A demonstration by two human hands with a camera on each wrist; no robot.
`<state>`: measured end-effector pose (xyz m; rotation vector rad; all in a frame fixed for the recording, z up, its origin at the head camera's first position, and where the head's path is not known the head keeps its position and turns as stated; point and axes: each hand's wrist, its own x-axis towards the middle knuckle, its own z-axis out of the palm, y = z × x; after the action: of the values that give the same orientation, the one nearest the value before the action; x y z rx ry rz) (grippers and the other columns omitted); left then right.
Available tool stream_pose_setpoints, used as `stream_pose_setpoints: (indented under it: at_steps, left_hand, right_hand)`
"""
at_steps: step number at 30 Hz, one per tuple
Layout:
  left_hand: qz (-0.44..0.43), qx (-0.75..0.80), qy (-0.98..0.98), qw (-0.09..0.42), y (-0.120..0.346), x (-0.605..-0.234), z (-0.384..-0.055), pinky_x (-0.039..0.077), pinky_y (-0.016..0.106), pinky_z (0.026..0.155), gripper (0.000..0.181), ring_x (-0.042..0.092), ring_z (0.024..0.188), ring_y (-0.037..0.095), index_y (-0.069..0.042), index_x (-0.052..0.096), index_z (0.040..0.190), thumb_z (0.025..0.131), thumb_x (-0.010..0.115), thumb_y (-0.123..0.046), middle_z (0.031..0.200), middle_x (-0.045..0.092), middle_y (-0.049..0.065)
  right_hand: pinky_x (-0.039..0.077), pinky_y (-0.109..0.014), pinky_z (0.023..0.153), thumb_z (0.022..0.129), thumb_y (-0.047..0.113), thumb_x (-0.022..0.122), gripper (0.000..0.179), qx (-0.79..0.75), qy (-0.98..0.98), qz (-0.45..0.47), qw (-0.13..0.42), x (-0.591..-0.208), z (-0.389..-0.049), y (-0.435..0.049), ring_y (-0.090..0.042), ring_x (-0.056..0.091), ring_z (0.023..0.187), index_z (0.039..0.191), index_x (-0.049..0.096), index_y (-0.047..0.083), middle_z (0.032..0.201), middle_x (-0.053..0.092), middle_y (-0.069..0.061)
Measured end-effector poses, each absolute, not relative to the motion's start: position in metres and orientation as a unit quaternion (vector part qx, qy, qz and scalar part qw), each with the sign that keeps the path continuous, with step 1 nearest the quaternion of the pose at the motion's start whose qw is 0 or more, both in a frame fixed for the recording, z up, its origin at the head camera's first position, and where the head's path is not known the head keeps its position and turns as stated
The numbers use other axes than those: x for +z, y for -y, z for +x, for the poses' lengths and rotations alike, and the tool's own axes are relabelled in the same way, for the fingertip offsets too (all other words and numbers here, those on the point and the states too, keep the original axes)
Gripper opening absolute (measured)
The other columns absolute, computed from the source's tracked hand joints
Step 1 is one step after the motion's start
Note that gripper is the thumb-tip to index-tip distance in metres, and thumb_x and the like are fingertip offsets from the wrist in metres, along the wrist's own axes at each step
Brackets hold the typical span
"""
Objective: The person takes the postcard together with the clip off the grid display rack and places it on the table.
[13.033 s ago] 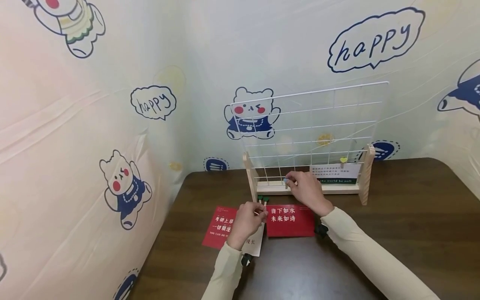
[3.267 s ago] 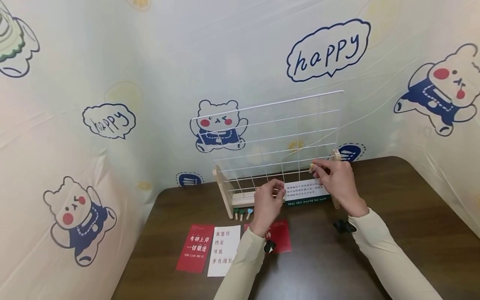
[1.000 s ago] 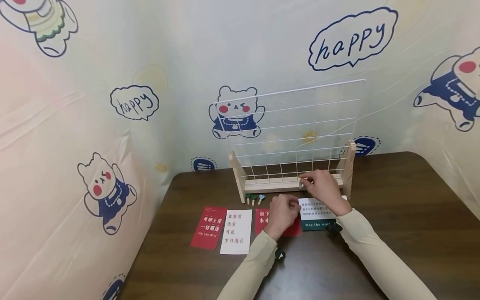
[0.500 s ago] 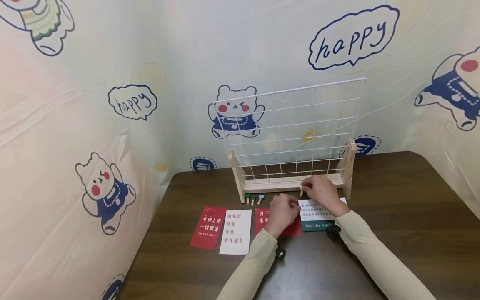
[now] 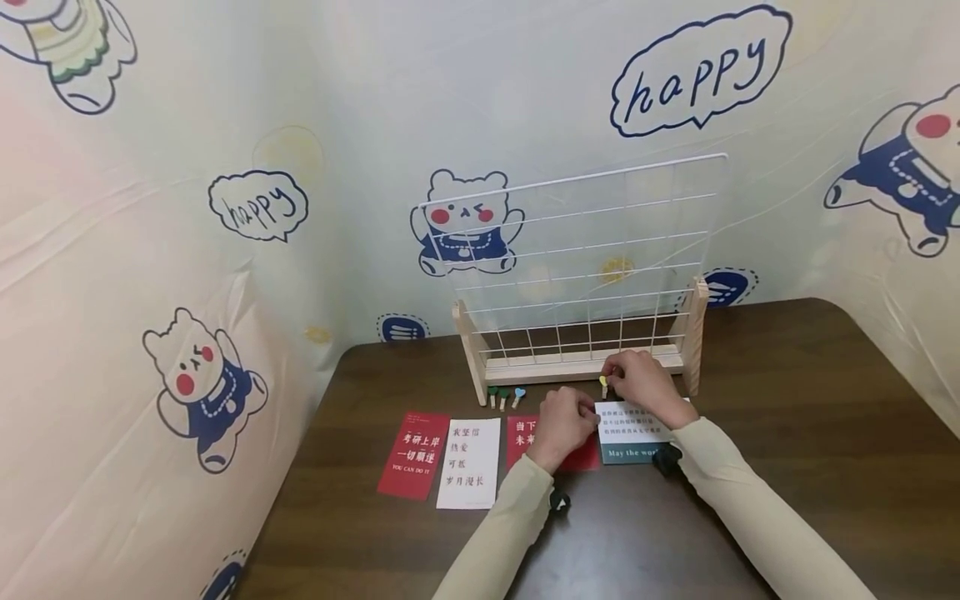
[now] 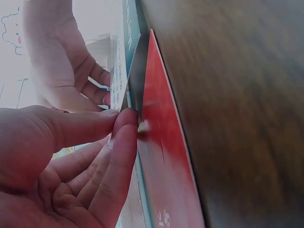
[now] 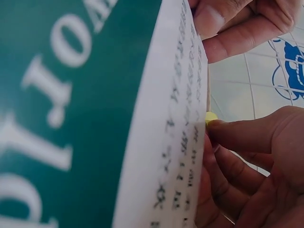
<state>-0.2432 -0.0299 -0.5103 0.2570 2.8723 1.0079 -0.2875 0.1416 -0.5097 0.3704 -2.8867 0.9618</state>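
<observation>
In the head view, my left hand (image 5: 564,425) pinches the left edge of a green-and-white card (image 5: 633,452) between thumb and fingers. The card stands tilted off the table in the left wrist view (image 6: 128,35). My right hand (image 5: 642,385) holds a small wooden clothespin with a yellow heart (image 5: 603,383) just behind the card's top edge. Its thumb touches the yellow heart (image 7: 211,117) in the right wrist view, where the card hides some fingers. A red card (image 5: 521,450) lies under my left hand, partly covered.
A white wire grid (image 5: 585,250) in a wooden stand (image 5: 693,346) rises behind the hands. Left of them lie a white card (image 5: 468,475) and another red card (image 5: 414,458). By the stand's left foot are two green clothespins (image 5: 504,397) and a blue heart clothespin (image 5: 519,396).
The card, once clipped on the grid, has come down to the table front. The blue clothespin now lies beside the green ones. My right hand has lowered the yellow clothespin from the grid.
</observation>
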Motion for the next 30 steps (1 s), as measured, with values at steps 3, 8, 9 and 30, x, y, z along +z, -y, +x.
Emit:
stream_pose_setpoints:
  at_steps: [3, 8, 9, 30]
  left_hand:
    - [0.081, 0.334, -0.938, 0.052, 0.0302, -0.5113, -0.2423, 0.047, 0.02, 0.059, 0.014, 0.059, 0.063, 0.006, -0.008, 0.082, 0.103, 0.091, 0.08, -0.015, 0.084, 0.079, 0.002]
    - [0.098, 0.331, -0.937, 0.045, 0.032, -0.5121, -0.241, 0.045, 0.02, 0.057, 0.012, 0.057, 0.063, 0.006, -0.006, 0.082, 0.1, 0.09, 0.079, -0.013, 0.081, 0.078, 0.002]
    - [0.102, 0.328, -0.938, 0.041, 0.0324, -0.5118, -0.2411, 0.045, 0.02, 0.057, 0.01, 0.057, 0.062, 0.006, -0.006, 0.082, 0.098, 0.09, 0.079, -0.012, 0.08, 0.077, 0.002]
    - [0.098, 0.324, -0.94, 0.051, 0.0334, -0.5073, -0.2404, 0.046, 0.019, 0.058, 0.013, 0.057, 0.064, 0.007, -0.007, 0.082, 0.102, 0.092, 0.079, -0.014, 0.083, 0.078, 0.003]
  right_hand:
    - [0.039, -0.029, 0.057, 0.092, 0.006, 0.07, 0.008, 0.317, 0.941, 0.117, 0.031, -0.5119, -0.2872, -0.1419, -0.017, 0.053, 0.063, 0.09, 0.077, 0.009, 0.076, 0.069, -0.005]
    - [0.039, -0.029, 0.057, 0.093, 0.007, 0.07, 0.008, 0.316, 0.941, 0.117, 0.021, -0.5143, -0.2861, -0.1426, -0.017, 0.054, 0.063, 0.091, 0.077, 0.009, 0.078, 0.071, -0.006]
    - [0.039, -0.029, 0.057, 0.092, 0.007, 0.069, 0.008, 0.315, 0.942, 0.116, 0.019, -0.5144, -0.2863, -0.143, -0.017, 0.054, 0.063, 0.091, 0.077, 0.008, 0.078, 0.071, -0.006]
    - [0.043, -0.031, 0.058, 0.091, 0.009, 0.072, 0.009, 0.293, 0.95, 0.109, -0.003, -0.5058, -0.2842, -0.146, -0.019, 0.06, 0.069, 0.096, 0.077, 0.005, 0.085, 0.075, -0.009]
